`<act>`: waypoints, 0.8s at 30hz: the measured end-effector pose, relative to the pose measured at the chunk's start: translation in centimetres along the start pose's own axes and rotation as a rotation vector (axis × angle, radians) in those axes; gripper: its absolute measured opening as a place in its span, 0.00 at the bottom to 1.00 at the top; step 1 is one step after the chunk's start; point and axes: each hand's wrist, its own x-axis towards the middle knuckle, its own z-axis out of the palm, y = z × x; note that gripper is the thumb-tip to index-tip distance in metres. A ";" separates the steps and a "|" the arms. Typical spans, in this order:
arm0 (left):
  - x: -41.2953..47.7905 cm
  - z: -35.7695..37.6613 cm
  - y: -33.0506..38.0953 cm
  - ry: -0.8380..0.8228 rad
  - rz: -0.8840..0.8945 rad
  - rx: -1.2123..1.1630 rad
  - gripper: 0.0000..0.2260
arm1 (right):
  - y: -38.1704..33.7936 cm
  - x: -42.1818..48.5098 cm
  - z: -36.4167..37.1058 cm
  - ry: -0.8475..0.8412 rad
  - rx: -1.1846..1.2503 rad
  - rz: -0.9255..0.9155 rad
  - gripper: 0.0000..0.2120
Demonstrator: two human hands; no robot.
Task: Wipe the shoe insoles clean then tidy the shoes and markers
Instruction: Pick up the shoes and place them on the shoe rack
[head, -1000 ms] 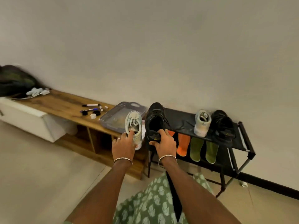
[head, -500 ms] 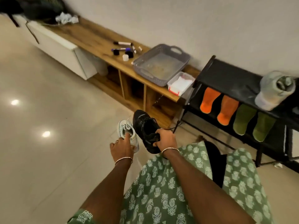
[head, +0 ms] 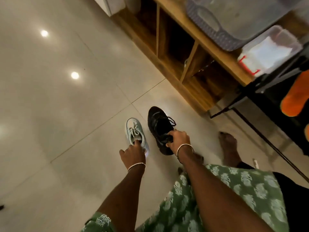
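Note:
My left hand (head: 133, 154) grips a pale mint sneaker (head: 134, 131) by its heel collar, one finger inside the opening, low over the tiled floor. My right hand (head: 178, 138) grips a black sneaker (head: 158, 124) by its collar, just right of the mint one. Both shoes point away from me and sit at or just above the floor; I cannot tell whether they touch it. An orange insole (head: 296, 97) stands in the black shoe rack (head: 260, 91) at the right edge. No markers are in view.
A wooden bench (head: 200, 41) with open cubbies runs along the top, carrying a grey basket (head: 215, 30) and a clear box with red clips (head: 269, 51). My bare foot (head: 228, 146) stands right of the black shoe. Pale floor tiles spread to the left.
Both hands lifted the two sneakers off the rack top and lowered them toward the floor. My view has tilted steeply down, so the bench top and markers left the frame.

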 end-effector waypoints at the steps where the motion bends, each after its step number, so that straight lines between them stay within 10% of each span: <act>1: 0.3 0.7 -0.3 -0.011 -0.021 0.011 0.13 | -0.2 0.6 0.6 -0.008 -0.004 -0.009 0.21; 10: 4.1 8.1 -1.9 -0.003 -0.152 0.025 0.10 | -1.2 7.8 7.5 -0.092 -0.075 -0.218 0.17; 24: 4.9 12.8 -0.3 -0.438 -0.234 -0.168 0.15 | 1.5 11.1 12.3 -0.274 -0.293 -0.208 0.17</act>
